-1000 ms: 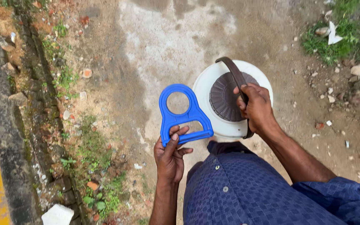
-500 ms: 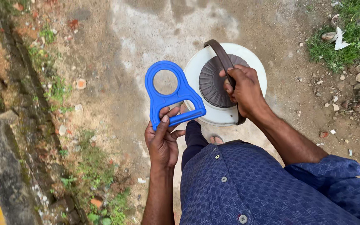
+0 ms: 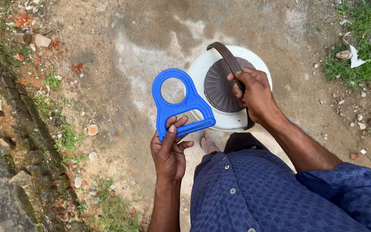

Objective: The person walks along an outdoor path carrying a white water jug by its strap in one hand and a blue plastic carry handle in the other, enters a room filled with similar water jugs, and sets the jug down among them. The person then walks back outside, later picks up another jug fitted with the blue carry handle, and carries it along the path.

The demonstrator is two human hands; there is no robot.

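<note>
The big white can [image 3: 202, 71] stands on the bare ground right of the centre of the frame, its dark ribbed lid [image 3: 217, 88] on, so what is inside cannot be seen; the right hand [image 3: 254, 94] is clamped around the brown carrying strap [image 3: 226, 56] over the lid, and if this grip slips the can may tip onto the rough, stony ground. The blue plastic handle [image 3: 181, 103], a ring above and a bar below, is just left of the can, pinched at its lower bar by the closed fingers of the left hand [image 3: 168, 150]; so light a hold could let it fall in the dirt.
</note>
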